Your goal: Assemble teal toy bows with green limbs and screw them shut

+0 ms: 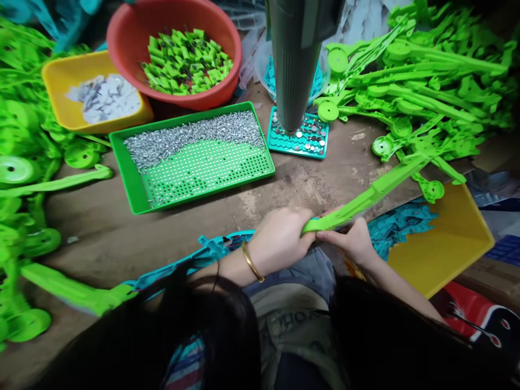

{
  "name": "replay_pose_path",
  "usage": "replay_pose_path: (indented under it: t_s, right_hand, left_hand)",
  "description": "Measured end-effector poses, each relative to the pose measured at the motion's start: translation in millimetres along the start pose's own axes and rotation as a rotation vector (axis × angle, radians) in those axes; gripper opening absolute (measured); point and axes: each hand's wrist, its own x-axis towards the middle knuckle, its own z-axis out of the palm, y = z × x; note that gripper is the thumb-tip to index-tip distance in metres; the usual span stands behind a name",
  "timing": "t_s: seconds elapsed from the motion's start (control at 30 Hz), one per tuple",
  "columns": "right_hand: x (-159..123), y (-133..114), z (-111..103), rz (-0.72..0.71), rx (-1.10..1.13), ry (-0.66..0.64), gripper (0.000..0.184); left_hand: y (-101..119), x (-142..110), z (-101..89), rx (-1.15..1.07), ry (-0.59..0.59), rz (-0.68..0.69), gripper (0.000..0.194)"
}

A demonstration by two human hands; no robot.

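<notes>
Bright green, long, narrow plastic part (369, 196) is held slantwise over the near edge of the brown, worn counter (292, 187), its far end rising to the right. Both hands grip it: the left hand (280, 238), with a gold-coloured bangle (251, 264) at the wrist, is curled around the near end, while the right hand (357, 241) clasps it just beside, thumb on the near side. The far end overlaps a heap of bright green plastic parts (442, 76) in view; whether they touch, I cannot tell.

Beneath the left forearm lies a long turquoise plastic piece (213, 249). Near the right forearm, a yellow plastic bin (450, 244) holds crumpled-looking turquoise pieces (400, 223).

Beyond the hands stands a rectangular green perforated tray (203, 173), small silver metal screws (195, 132) massed toward its far side. Right of it, a small turquoise tray (280, 143) carries round silver discs (314, 145), partly hidden by a dark grey column (294, 70). Behind that sits a clear bowl of turquoise bits (270, 73). Farther left are a round red plastic basin (122, 38) with short green cylinders (189, 59), and a yellow container (60, 89) of whitish pieces (108, 100). More green parts (24, 130) pile up at far left.
</notes>
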Motion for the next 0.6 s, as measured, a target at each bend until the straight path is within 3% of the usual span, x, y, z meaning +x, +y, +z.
replay_pose_path:
  t_s: [0.1,0.2,0.3,0.37,0.5,0.6]
  right_hand:
    - [0.6,0.2,1.4,0.007,0.059,-0.004,0.033]
    - [2.5,-3.8,-6.7,0.025,0.046,-0.101,0.032]
    - [-2.3,-3.8,-14.0,0.035,-0.011,-0.178,0.049]
    - [-8.7,1.3,-13.5,0.018,-0.071,-0.158,0.059]
    - [-17.9,14.9,-4.1,-0.005,-0.123,-0.073,0.051]
    - [-15.6,13.5,-4.9,0.027,-0.097,-0.100,0.050]
  left_hand:
    - [1.3,-1.3,3.8,0.025,0.031,-0.001,0.021]
    - [-0.9,0.6,2.3,-0.012,0.009,0.005,0.023]
    - [-4.6,4.7,-4.5,-0.117,-0.028,0.012,0.023]
    - [-6.0,7.0,-9.7,-0.168,-0.036,0.018,0.024]
    - [-5.2,8.5,-15.0,-0.188,-0.059,0.011,0.023]
    - [-3.6,8.0,-13.7,-0.169,-0.078,0.003,0.024]
